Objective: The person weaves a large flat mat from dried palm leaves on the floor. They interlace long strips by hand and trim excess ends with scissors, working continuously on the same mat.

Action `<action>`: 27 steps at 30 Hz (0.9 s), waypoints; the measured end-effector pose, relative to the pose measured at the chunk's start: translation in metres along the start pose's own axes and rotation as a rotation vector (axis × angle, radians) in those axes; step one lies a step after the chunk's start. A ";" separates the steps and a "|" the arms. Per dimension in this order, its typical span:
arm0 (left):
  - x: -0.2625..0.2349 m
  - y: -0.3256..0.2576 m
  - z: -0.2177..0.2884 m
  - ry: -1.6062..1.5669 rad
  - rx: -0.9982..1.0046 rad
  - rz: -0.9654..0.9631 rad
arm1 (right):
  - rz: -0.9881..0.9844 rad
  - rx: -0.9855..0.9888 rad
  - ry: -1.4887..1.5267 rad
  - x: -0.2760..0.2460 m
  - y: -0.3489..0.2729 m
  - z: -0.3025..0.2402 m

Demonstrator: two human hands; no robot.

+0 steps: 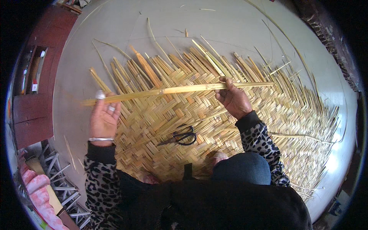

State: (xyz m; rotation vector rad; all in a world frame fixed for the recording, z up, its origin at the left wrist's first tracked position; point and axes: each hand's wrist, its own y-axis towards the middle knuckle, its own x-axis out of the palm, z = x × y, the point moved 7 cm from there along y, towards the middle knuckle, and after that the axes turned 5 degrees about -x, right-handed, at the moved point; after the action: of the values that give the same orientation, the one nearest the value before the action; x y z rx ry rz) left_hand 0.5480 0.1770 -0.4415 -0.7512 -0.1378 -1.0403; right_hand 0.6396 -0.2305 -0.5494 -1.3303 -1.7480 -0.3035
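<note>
A long, flat yellow reed strip (188, 89) stretches across the view above a woven reed mat (214, 115). My left hand (104, 119), with a white wrap on one fingertip, a ring and a bangle, is closed on the strip near its left end, which is blurred. My right hand (235, 100) pinches the strip between thumb and fingers, a short way from its right end. Below the strip, a pair of black-handled scissors (184, 135) lies on the mat, between my two arms.
Loose reed ends stick out along the mat's far edge onto the grey floor (111, 23). Dark red wooden furniture (36, 111) stands at the left. White metal rack bars (65, 188) and pink cloth (40, 188) are at lower left. My knee (241, 168) is over the mat's near side.
</note>
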 end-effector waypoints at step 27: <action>-0.184 -0.147 0.118 1.468 0.156 0.291 | -0.479 0.128 -0.700 0.254 0.091 0.112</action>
State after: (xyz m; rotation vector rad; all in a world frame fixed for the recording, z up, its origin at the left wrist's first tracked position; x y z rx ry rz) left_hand 0.3597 0.3432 -0.3620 0.2570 1.1022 -1.0569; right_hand 0.6560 0.0430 -0.4477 -0.9609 -2.6275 0.0316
